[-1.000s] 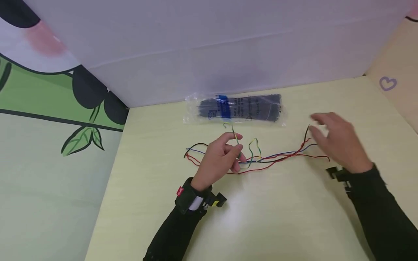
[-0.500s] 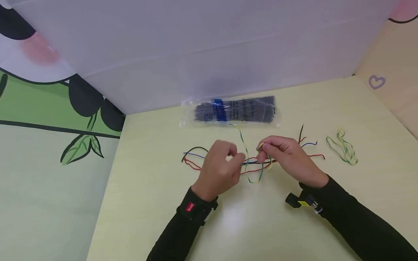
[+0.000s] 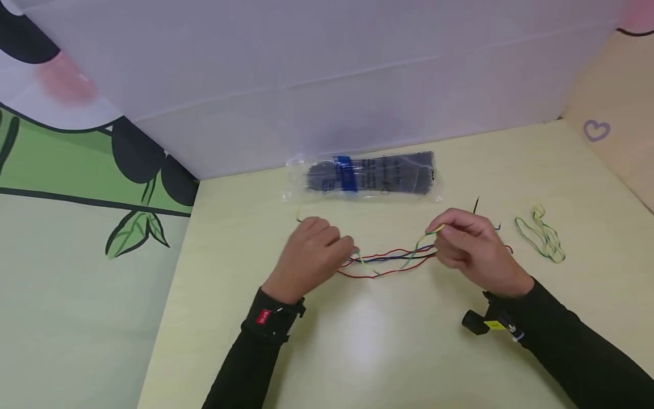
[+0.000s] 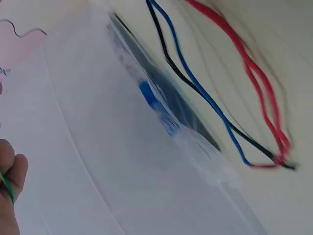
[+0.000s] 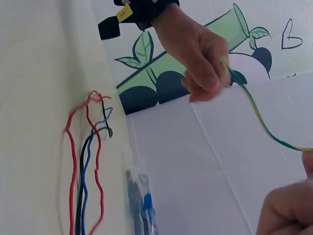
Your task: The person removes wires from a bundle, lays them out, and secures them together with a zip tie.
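The left hand [image 3: 306, 258] and right hand [image 3: 472, 250] have drawn apart, apparently straightening the yellow-green wire [image 5: 259, 116]; it now spans the gap between them, above the red, blue and black wires [image 3: 383, 259]; curled left fingers clamp it; right thumb and forefinger pinch it.

Behind the fingers [image 3: 328, 236] of the left hand [image 3: 306, 258], a black band [image 3: 276, 326] is worn, with one red tag [image 3: 263, 316] having white marking; a black block [image 5: 108, 28] with yellow label [image 5: 124, 13] is fixed there. Behind the fingers [image 3: 461, 218] of the right hand [image 3: 477, 255] sits a small black camera [image 3: 475, 322] with yellow sticker [image 3: 494, 325]. Farther from the fingers, the left sleeve [image 3: 237, 369] and the right sleeve [image 3: 577, 346] are plain black.
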Motion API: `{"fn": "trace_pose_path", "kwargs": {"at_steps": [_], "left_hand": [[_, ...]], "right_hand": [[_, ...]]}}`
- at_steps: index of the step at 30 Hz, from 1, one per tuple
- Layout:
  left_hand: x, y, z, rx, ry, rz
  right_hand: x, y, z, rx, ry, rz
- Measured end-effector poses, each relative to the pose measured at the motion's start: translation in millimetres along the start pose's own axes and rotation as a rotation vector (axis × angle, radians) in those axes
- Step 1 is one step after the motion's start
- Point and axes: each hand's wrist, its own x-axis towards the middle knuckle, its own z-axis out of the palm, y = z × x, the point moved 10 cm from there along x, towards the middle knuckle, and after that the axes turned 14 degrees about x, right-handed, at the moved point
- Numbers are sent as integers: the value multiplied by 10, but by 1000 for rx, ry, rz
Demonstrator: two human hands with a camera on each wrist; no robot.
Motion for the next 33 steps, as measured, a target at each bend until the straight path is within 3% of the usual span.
{"fn": "trace_pose_path", "kwargs": {"at_steps": [2,5,8,11,14,18,24,28,33], "left_hand": [[-115,-183,-26,-15,6,-65],[-254,-329,-38,-57,-13,-114],[-324,-343,8,-150,-73,-134],[-397,-310,92,-260,-128,-164],[-457,-269,187,-351,-171,-186],[-464,-233,323,-341,-238,-193],[-562,-233,486,-85,-262,-190],[-613,-315,496,5,-233,-202],[-668,-389,391,95,-258,-189]], "right_hand": [[-87,-92,-46,-146,2,-9],[-190,-164,-74,-487,-40,-12],[-224,-212,-57,-922,-126,-100],[-258,-261,-77,-1334,-147,-224],[-310,-252,-123,-1589,-153,-253],[-389,-252,-165,-1687,-168,-272],[-526,-259,-113,-1714,-205,-304],[-581,-329,-146,-1747,-186,-318],[-608,-385,-293,-1780,-204,-319]]}}
